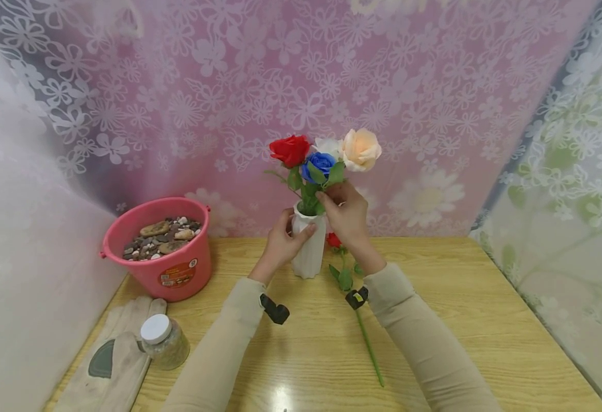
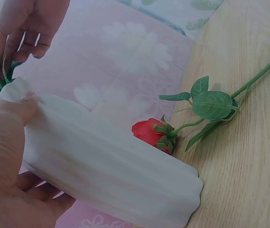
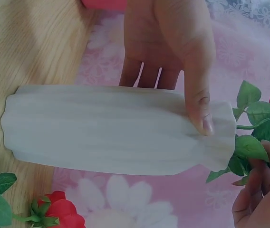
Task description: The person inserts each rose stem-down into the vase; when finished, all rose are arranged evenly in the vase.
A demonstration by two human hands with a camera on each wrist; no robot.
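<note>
A white fluted vase [image 1: 308, 252] stands on the table, holding a red rose [image 1: 289, 150], a blue rose [image 1: 317, 166], a white flower [image 1: 328, 147] and a peach rose [image 1: 361, 150]. My left hand [image 1: 286, 241] grips the vase near its top, thumb across the front and fingers round the far side. Just above the rim, my right hand [image 1: 349, 213] pinches among the green stems and leaves [image 3: 250, 148] under the blue rose; I cannot tell which stem it holds. Another red rose [image 2: 149, 133] lies on the table right of the vase, its long stem pointing toward me.
At the left stands a pink bucket [image 1: 187, 279] of pebbles and stones. In front of it are a pair of work gloves [image 1: 107, 366] and a glass jar [image 1: 166, 349] with a white lid. A flowered curtain [image 1: 239, 103] hangs behind the table [image 1: 460, 320].
</note>
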